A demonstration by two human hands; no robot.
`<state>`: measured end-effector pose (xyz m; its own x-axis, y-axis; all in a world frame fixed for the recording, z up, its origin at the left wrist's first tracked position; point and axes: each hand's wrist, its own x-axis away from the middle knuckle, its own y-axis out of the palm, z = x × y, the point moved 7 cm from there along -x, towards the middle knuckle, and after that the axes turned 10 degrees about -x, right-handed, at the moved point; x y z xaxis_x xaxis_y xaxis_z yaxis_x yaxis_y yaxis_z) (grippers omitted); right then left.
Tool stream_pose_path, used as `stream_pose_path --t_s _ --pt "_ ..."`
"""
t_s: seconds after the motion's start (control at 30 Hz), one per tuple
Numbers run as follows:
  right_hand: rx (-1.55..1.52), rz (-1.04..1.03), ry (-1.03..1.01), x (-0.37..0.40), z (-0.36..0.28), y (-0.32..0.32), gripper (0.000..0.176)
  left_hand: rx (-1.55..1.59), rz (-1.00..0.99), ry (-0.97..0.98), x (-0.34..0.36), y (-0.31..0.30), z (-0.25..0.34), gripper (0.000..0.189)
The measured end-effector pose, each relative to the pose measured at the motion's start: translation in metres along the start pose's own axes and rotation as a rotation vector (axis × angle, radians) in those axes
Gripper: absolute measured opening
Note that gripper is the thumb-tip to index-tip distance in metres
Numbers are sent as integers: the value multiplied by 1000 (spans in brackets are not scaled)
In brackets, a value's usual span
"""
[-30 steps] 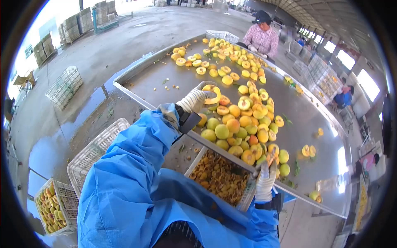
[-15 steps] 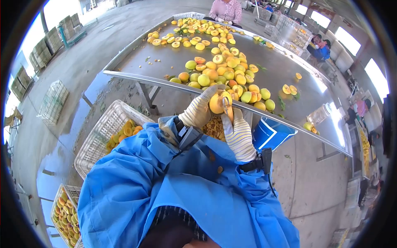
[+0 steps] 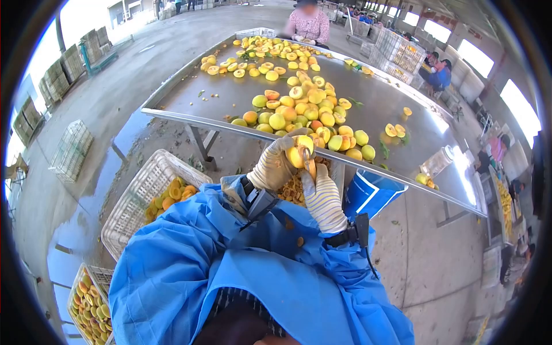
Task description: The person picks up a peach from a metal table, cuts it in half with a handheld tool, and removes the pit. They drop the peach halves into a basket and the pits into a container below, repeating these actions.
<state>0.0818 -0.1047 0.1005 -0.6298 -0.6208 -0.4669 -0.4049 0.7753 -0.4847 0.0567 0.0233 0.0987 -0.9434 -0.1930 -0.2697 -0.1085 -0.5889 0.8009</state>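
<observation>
My left hand (image 3: 275, 167), in a knit glove, grips a yellow peach (image 3: 298, 154) just in front of the metal table's near edge. My right hand (image 3: 322, 195), also gloved, presses a small curved metal tool (image 3: 306, 156) against the peach. Both hands hover above a crate of peach pits and scraps (image 3: 290, 187). A heap of whole and halved peaches (image 3: 310, 118) lies on the steel table (image 3: 224, 95) right behind my hands. Blue sleeves cover both arms.
A white plastic crate with peach halves (image 3: 154, 192) stands at my left, another filled crate (image 3: 92, 302) lower left. A blue bin (image 3: 371, 192) sits under the table at right. A person in a patterned shirt (image 3: 307, 23) works at the far end. Stacked crates (image 3: 402, 52) stand beyond.
One second ago my left hand held a peach half out over the table and my right reached into the heap. Both hands have since come together on one peach near my body.
</observation>
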Motion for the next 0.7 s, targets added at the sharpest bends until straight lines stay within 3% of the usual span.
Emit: stream_pose_path --t_s 0.17,0.37,0.5,0.53,0.63,0.7 --pt "-49 -16 44 -10 13 7 27 40 -32 -9 -8 -10 1 53" --pt "122 7 36 -9 10 17 28 57 1 99 -17 -28 -14 51" --pt "-149 -8 55 -9 11 26 31 2 7 123 -14 -34 -11 49" --pt "109 0 -304 -9 0 26 30 -91 -19 172 -14 -38 -11 51" --pt "-12 -143 85 -16 36 22 28 -228 123 23 -14 -48 -17 67" --pt "99 -195 81 -18 41 20 30 -331 190 -82 -13 -44 -16 74"
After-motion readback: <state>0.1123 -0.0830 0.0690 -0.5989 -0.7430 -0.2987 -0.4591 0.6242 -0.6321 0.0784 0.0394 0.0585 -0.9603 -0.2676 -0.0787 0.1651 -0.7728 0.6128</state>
